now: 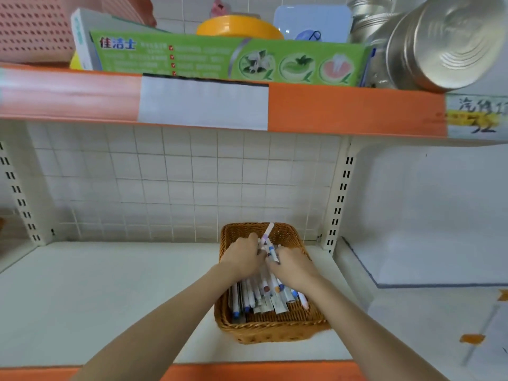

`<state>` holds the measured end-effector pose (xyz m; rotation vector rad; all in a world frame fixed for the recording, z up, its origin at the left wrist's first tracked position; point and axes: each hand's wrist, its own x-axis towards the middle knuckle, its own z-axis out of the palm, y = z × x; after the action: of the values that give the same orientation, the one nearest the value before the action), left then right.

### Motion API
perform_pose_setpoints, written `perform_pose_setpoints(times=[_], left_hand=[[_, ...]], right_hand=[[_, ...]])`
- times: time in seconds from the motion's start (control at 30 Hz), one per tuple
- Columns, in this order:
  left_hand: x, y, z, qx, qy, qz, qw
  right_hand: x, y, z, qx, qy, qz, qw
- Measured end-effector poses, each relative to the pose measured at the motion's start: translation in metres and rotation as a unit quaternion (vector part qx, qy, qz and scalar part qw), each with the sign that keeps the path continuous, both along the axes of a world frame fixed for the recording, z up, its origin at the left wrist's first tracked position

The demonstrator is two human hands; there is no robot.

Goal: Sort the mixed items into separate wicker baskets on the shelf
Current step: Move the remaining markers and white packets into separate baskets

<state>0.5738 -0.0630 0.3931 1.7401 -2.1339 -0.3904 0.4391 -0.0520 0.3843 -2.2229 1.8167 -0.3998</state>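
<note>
White tiled wall [176, 171] behind orange-edged white shelves [110, 292].

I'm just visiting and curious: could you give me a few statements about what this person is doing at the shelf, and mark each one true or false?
1. Both hands are inside the wicker basket. True: the left hand and the right hand are both in it.
2. The basket holds fruit. False: it holds a pile of pens.
3. The basket stands on the upper shelf. False: it stands on the lower shelf.
4. A green toothpaste box lies on the upper shelf. True.
5. One pen sticks up between the hands. True.
6. The metal tins are beside the basket. False: they are on the upper shelf, at the right.
</note>
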Motion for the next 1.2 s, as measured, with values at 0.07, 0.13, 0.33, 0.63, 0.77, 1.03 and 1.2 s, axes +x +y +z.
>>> perform_pose_setpoints(times=[0.07,0.13,0.33,0.63,0.77,1.03,1.2], left_hand=[[0.001,0.008,0.007,-0.025,0.016,0.010,1.000],[0.006,0.017,0.014,-0.055,0.029,0.029,0.998],[0.049,0.056,0.014,-0.059,0.000,0.133,0.989],[0.149,0.120,0.004,0.000,-0.017,0.251,0.968],[0.198,0.151,-0.002,0.017,-0.052,0.266,0.962],[0.329,0.232,-0.010,0.038,-0.064,0.331,0.941],[0.394,0.264,-0.008,0.025,-0.052,0.338,0.939]], right_hand=[[0.003,0.005,0.005,-0.030,0.005,0.011,0.999],[0.006,0.009,0.010,-0.050,-0.001,0.019,0.999],[0.033,0.033,0.017,-0.056,-0.017,0.100,0.993],[0.122,0.082,0.028,-0.030,0.006,0.218,0.975],[0.169,0.097,0.023,-0.019,0.016,0.243,0.970],[0.302,0.148,0.004,0.001,0.029,0.263,0.964],[0.374,0.181,0.003,-0.024,0.005,0.273,0.962]])
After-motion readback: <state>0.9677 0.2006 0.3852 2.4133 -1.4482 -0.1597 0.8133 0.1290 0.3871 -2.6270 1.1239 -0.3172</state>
